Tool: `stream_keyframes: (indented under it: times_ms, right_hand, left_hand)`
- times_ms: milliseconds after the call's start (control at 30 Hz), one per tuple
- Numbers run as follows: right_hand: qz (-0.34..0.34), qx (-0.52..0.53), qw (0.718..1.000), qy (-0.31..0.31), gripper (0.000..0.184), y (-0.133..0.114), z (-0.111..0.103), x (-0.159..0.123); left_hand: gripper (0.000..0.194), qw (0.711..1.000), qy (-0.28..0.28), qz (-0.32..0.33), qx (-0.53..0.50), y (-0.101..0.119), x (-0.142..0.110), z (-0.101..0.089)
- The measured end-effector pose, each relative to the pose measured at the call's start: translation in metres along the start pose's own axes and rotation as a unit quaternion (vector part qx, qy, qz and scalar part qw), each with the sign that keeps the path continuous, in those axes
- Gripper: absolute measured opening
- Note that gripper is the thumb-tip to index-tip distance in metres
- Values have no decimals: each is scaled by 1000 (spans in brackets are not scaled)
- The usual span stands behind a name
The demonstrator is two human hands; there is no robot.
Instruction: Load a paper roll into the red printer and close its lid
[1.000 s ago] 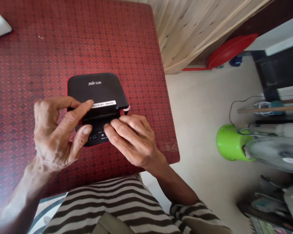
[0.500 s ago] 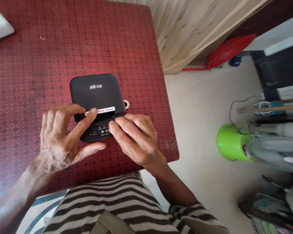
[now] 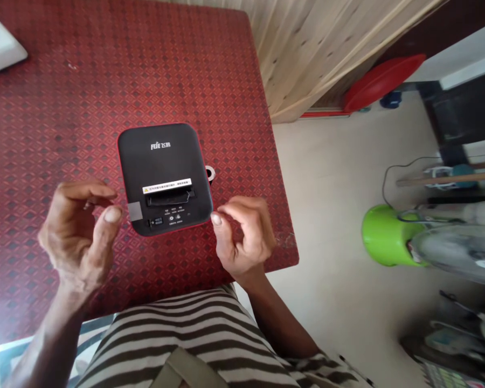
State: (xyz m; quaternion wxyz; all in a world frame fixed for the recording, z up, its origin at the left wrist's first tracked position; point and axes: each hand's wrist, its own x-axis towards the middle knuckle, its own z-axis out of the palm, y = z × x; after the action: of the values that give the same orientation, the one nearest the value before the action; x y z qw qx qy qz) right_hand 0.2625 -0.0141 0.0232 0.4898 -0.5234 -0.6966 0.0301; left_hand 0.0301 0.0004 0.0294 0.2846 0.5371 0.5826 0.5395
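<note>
A small black receipt printer [image 3: 161,167] with red edges lies flat on the red patterned table [image 3: 64,108], its lid lying level with the body. Across its front part run a white warning label [image 3: 167,186] and a dark paper slot [image 3: 170,196]. A grey square patch [image 3: 134,211] marks its left corner. Off its left side is my left hand [image 3: 81,234], fingers loosely curled and apart from the thumb, holding nothing. By the front right corner is my right hand [image 3: 244,231], thumb and forefinger parted, nothing visible between them; whether it touches the printer I cannot tell.
A white ring-shaped end [image 3: 210,173] shows at the printer's right side. In the far left corner of the table lies a white object [image 3: 2,46]. A wooden panel [image 3: 303,48] borders the table; on the floor are a green bucket [image 3: 382,237] and a fan [image 3: 461,253].
The printer's raised lid has come down flat. Both hands have moved off it, the left to the left and the right to the right and slightly lower.
</note>
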Motion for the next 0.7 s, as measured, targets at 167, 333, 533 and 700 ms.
stream_keyframes:
  times_ms: [167,333,533,700]
  right_hand:
    - [136,67,988,-41,5,-1,8,-16]
    - [102,62,991,-59,6,2,6,-15]
    - [67,40,994,-73,10,3,2,-9]
    - [62,52,994,-72,12,1,1,-8]
  left_hand:
    - [20,979,-68,-161,-105,-11,-3,2]
    - [18,980,-79,-167,-80,-7,-8,7]
    - [17,979,-79,-180,-56,-2,-8,8]
    - [18,975,-86,-197,-61,-2,-8,6]
